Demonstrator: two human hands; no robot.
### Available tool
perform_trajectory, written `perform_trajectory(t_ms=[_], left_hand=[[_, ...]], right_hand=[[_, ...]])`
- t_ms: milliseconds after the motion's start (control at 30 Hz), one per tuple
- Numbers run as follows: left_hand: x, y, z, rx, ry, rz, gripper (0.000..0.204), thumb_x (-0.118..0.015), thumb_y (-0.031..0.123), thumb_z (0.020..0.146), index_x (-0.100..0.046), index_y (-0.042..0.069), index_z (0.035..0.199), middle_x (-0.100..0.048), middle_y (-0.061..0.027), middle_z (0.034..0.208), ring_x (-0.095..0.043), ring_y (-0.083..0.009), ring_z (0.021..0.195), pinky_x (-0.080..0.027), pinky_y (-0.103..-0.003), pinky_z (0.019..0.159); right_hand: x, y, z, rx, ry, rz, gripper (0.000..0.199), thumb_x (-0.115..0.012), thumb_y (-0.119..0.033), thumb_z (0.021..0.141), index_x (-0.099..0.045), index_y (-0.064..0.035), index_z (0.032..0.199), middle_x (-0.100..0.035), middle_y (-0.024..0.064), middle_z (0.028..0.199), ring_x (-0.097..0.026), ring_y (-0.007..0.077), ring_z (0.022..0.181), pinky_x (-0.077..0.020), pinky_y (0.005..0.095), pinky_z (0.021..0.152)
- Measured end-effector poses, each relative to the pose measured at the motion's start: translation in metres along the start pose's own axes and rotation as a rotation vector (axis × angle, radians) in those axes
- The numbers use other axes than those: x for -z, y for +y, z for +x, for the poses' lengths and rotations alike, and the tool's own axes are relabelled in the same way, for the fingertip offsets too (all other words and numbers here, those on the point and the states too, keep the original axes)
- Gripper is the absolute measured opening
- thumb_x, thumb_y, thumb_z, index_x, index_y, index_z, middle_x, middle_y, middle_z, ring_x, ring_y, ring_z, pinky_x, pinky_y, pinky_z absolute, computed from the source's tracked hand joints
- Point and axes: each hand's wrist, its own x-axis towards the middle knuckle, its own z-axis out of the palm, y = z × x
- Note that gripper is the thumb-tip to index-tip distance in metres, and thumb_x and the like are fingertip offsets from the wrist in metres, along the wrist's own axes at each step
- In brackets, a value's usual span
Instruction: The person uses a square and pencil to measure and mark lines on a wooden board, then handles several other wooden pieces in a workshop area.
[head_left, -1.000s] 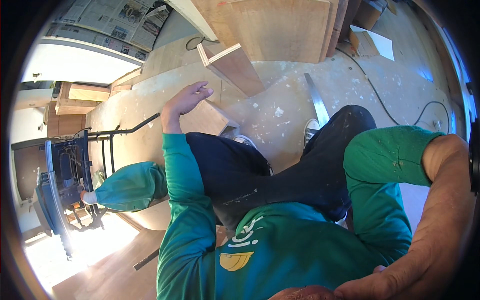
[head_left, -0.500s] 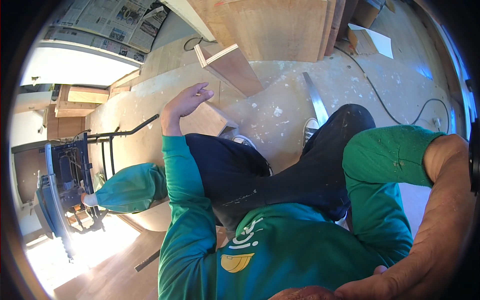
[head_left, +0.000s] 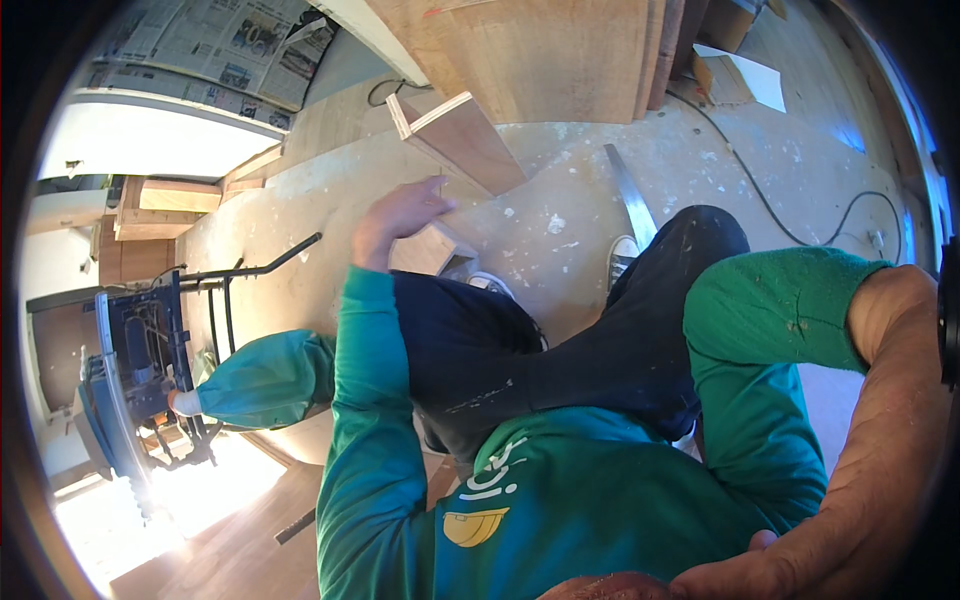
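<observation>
My left hand (head_left: 405, 214) is held in the air over my knee, fingers loosely stretched and nothing in them. Behind and below it lies a small plywood block (head_left: 434, 248), partly covered by the hand. Just beyond the fingertips stands an angled plywood piece (head_left: 468, 143), two panels joined at a corner. My right arm is bent up, its green sleeve pushed to the elbow. At the lower edge, my right hand (head_left: 745, 572) is raised close to my head; its fingers are mostly hidden. A handsaw blade (head_left: 630, 197) lies on the floor by my right shoe.
A table saw (head_left: 135, 350) with a green dust bag (head_left: 270, 380) stands at left. Large plywood boards (head_left: 540, 60) lean at the far side. A black cable (head_left: 745, 165) snakes across the right floor. Newspaper sheets (head_left: 215, 50) cover a surface at far left.
My left hand has moved a little to the right and slightly nearer, now overlapping the small plywood block more. My right arm stays in the same place.
</observation>
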Motion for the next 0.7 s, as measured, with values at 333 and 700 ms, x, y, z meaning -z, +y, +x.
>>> perform_trajectory(t_ms=[333,700], left_hand=[[-0.060,0.039,0.086,-0.155,-0.020,0.221,0.098,-0.067,0.042,0.094,-0.004,0.009,0.162,-0.064,-0.0318,0.124,-0.062,-0.0444,0.117,-0.048,-0.046,0.101],[-0.051,0.039,0.101,-0.112,-0.040,0.220,0.101,-0.066,0.043,0.095,-0.001,0.005,0.162,-0.062,-0.0356,0.125,-0.060,-0.0461,0.120,-0.045,-0.043,0.106]], right_hand=[[0.000,0.008,0.005,0.027,-0.029,0.046,0.037,-0.063,-0.023,0.093,-0.064,0.0064,0.115,-0.068,0.0102,0.087,-0.068,0.0230,0.083,-0.0559,0.0456,0.091],[0.003,0.002,-0.001,0.016,-0.016,0.040,0.038,-0.063,-0.023,0.093,-0.064,0.0068,0.116,-0.068,0.0103,0.086,-0.068,0.0230,0.083,-0.0558,0.0459,0.091]])
